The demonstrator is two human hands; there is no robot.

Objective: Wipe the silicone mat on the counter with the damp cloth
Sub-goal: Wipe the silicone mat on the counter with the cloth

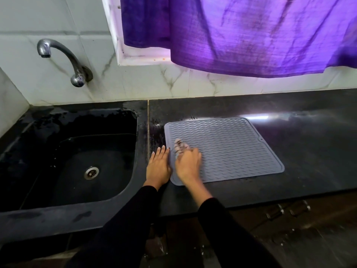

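Marbled white wall tiles [58, 22], purple curtain [251, 35] over lit window, black sink [77, 161], metal tap [63, 59]

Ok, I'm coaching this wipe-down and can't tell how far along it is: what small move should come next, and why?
Probably sweep the cloth rightward across the mat. The right hand holds it near the mat's left edge, so the ridged area toward the right side looks not yet reached. The left hand lies flat at that left edge, apparently steadying the mat.
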